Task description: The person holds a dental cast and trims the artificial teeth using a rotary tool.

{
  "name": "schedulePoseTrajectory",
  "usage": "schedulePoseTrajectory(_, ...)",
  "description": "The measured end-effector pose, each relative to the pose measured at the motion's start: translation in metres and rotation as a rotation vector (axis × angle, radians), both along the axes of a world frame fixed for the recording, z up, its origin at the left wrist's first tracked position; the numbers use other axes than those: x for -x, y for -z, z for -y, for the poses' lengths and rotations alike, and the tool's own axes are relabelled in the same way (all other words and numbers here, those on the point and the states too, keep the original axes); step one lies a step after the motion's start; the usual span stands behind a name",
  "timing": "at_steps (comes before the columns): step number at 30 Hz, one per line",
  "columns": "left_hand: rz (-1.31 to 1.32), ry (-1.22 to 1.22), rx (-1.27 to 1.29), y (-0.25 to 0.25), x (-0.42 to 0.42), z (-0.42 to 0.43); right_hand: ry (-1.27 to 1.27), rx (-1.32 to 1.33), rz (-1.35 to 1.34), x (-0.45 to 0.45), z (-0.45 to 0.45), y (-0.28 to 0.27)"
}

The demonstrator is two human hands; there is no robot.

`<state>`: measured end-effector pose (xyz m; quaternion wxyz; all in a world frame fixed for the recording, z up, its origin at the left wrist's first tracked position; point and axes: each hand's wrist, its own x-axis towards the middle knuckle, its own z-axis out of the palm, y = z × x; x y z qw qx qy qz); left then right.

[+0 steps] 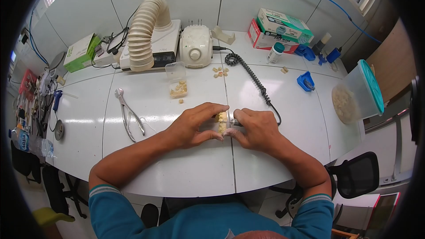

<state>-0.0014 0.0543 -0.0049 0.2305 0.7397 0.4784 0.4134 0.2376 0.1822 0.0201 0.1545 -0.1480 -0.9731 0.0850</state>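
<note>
Near the middle of the white table (172,172), my left hand (195,124) is closed around a pale yellow dental model (222,126) with a row of teeth, fingers at its far end and thumb at its near end. My right hand (259,128) grips a rotary handpiece (237,123), mostly hidden by the fingers. Its thin tip lies across the model; I cannot tell whether it touches. My right thumb meets the near end of the model. A black coiled cord (252,77) runs from the handpiece to the cream control box (195,48).
Behind my hands are a clear box (178,89) of tooth-like pieces, loose pieces (219,72) and a ribbed suction hose (141,40). Pliers (128,114) lie left. To the right stand a white bottle (275,53), glove boxes (281,31), a blue tray (305,81) and a teal-lidded tub (354,95).
</note>
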Motion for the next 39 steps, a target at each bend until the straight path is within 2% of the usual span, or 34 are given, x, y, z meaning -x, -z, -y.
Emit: schedulePoseTrajectory(39, -0.012, 0.002, 0.037, -0.0022, -0.0007, 0.0019, -0.007, -0.007, 0.005, -0.0014, -0.0030, 0.0011)
